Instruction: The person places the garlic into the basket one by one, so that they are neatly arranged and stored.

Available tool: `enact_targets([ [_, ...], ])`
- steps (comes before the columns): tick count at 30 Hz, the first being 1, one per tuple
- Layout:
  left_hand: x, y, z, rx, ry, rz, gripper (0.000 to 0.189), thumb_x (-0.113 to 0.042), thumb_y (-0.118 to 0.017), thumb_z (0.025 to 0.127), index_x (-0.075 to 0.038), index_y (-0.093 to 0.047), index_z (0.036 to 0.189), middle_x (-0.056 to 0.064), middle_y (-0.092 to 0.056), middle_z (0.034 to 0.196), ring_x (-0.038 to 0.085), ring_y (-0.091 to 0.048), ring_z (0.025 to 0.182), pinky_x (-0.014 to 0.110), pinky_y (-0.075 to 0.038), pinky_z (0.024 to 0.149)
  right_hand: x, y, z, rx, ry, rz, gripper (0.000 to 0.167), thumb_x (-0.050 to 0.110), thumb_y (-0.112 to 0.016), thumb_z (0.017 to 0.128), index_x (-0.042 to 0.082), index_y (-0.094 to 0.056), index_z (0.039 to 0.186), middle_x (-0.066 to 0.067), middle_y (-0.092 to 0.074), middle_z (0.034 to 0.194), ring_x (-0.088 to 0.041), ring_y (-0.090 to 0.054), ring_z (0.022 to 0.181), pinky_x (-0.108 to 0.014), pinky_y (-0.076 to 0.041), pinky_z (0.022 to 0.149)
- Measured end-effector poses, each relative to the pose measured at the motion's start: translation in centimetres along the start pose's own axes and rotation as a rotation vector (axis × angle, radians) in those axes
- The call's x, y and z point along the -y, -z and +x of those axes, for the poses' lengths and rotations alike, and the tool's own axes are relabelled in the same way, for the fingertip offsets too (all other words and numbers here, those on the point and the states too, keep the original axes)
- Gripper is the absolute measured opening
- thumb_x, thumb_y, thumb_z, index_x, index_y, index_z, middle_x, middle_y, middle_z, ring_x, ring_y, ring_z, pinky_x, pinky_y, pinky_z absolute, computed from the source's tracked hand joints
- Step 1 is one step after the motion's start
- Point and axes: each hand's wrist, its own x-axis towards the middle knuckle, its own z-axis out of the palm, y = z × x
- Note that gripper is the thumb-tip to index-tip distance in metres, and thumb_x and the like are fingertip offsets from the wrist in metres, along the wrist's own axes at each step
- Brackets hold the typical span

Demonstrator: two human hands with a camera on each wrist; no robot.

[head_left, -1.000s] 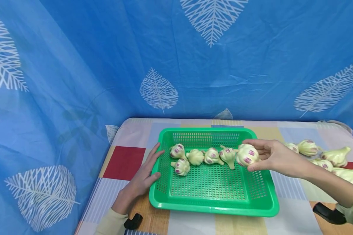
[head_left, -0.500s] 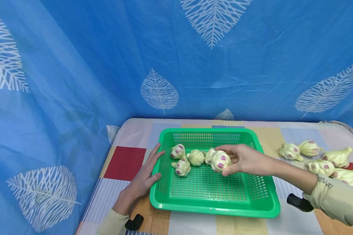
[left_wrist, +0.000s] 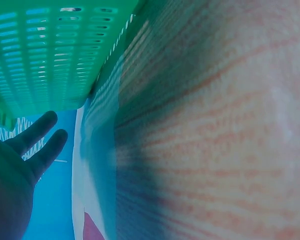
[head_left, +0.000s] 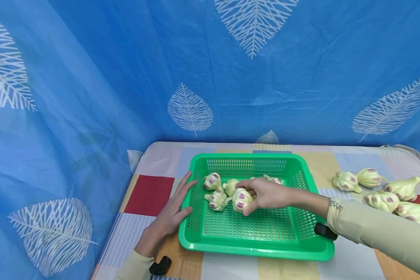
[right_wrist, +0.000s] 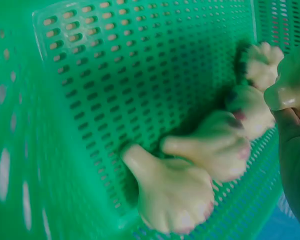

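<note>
A green perforated plastic basket [head_left: 252, 251] stands on the table with several garlic bulbs in it. My right hand [head_left: 266, 193] reaches over its middle and grips a garlic bulb [head_left: 242, 200] between thumb and fingers, next to a bulb [head_left: 217, 200] at the left. In the right wrist view this hand [right_wrist: 296, 160] and the held bulb [right_wrist: 292, 85] show at the right edge, with a row of bulbs [right_wrist: 175, 195] below. My left hand [head_left: 173, 212] rests at the basket's left rim, fingers straight; its fingers [left_wrist: 45, 150] show spread beside the basket wall in the left wrist view.
Several more garlic bulbs [head_left: 381, 200] lie on the checked tablecloth [head_left: 227, 268] right of the basket. A blue curtain [head_left: 143, 77] with white leaf prints hangs behind and to the left. Dark wrist mounts [head_left: 160, 266] sit below both hands.
My right hand has carried the garlic bulb leftward and across the basket, from its right side to beside the left bulbs. The left hand has stayed at the rim.
</note>
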Motion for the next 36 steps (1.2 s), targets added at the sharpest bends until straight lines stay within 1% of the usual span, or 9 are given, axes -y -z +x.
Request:
enact_targets([
  [4,0.0,-0.1,0.0,-0.003,-0.003,-0.005,0.074,-0.018,-0.053,0.088,-0.008,-0.029,0.157,0.006,-0.007,0.168,0.031,-0.015,0.151,0.053,-0.048,0.100,-0.6,-1.0,0.7,0.020,-0.004,-0.045,0.077,0.011,-0.085,0.080,-0.013,-0.045,0.141,-0.002,-0.067,0.104,-0.017,-0.064,0.090,-0.030,-0.055,0.075],
  [7,0.0,-0.1,0.0,-0.006,-0.002,-0.006,0.075,-0.017,-0.054,0.087,-0.006,-0.029,0.157,0.006,-0.007,0.168,0.029,-0.015,0.151,0.051,-0.049,0.099,-1.0,-1.7,1.1,0.016,-0.010,-0.083,0.078,0.013,-0.087,0.078,-0.012,-0.047,0.140,-0.005,-0.067,0.112,-0.016,-0.063,0.096,-0.031,-0.054,0.078],
  [9,0.1,-0.1,0.0,-0.006,0.003,-0.004,0.075,-0.018,-0.054,0.087,-0.007,-0.029,0.157,0.005,-0.007,0.168,0.029,-0.015,0.151,0.050,-0.050,0.099,-1.3,-2.1,1.2,0.016,-0.016,-0.105,0.079,0.015,-0.087,0.077,-0.011,-0.048,0.140,-0.009,-0.065,0.120,-0.016,-0.062,0.101,-0.032,-0.053,0.083],
  [11,0.1,-0.1,-0.1,-0.006,0.006,0.001,0.075,-0.019,-0.054,0.088,-0.009,-0.029,0.157,0.005,-0.007,0.168,0.028,-0.016,0.150,0.050,-0.050,0.098,-1.6,-2.5,1.4,0.012,-0.017,-0.129,0.079,0.017,-0.088,0.075,-0.009,-0.050,0.139,-0.010,-0.063,0.125,-0.017,-0.060,0.104,-0.032,-0.051,0.086],
  [17,0.2,-0.2,-0.1,-0.004,0.007,0.005,0.075,-0.022,-0.055,0.089,-0.009,-0.029,0.158,0.004,-0.007,0.168,0.028,-0.016,0.150,0.050,-0.050,0.098,-2.6,-3.2,2.0,0.003,0.012,-0.157,0.070,0.016,-0.089,0.072,0.000,-0.057,0.132,-0.001,-0.064,0.114,-0.013,-0.060,0.098,-0.032,-0.051,0.084],
  [24,0.1,-0.2,0.0,-0.003,0.009,-0.002,0.076,-0.020,-0.055,0.088,-0.009,-0.028,0.158,0.004,-0.007,0.169,0.028,-0.015,0.151,0.049,-0.051,0.097,-3.3,-3.5,2.7,-0.042,0.055,-0.216,0.068,0.015,-0.090,0.071,0.007,-0.056,0.129,0.002,-0.065,0.114,-0.011,-0.060,0.100,-0.033,-0.051,0.087],
  [29,0.1,-0.2,0.1,-0.006,0.015,0.001,0.076,-0.021,-0.055,0.088,-0.009,-0.028,0.158,0.003,-0.007,0.169,0.027,-0.015,0.151,0.050,-0.050,0.098,-3.6,-3.8,3.0,-0.083,0.056,-0.274,0.066,0.016,-0.090,0.071,0.010,-0.056,0.127,0.004,-0.063,0.110,-0.011,-0.059,0.096,-0.034,-0.050,0.085],
  [33,0.0,-0.2,0.1,-0.008,0.023,0.000,0.076,-0.023,-0.055,0.088,-0.007,-0.029,0.157,0.003,-0.007,0.169,0.027,-0.015,0.151,0.049,-0.051,0.096,-3.7,-4.2,3.2,-0.116,0.094,-0.385,0.065,0.016,-0.091,0.073,0.010,-0.055,0.127,0.002,-0.064,0.111,-0.013,-0.061,0.101,-0.034,-0.052,0.085],
  [36,0.0,-0.2,0.1,-0.010,0.025,-0.006,0.076,-0.023,-0.056,0.087,-0.006,-0.029,0.157,0.003,-0.007,0.168,0.027,-0.015,0.151,0.048,-0.052,0.096,-3.7,-4.4,3.1,-0.142,0.133,-0.497,0.067,0.017,-0.090,0.075,0.010,-0.053,0.130,-0.001,-0.063,0.118,-0.016,-0.062,0.106,-0.034,-0.054,0.087],
])
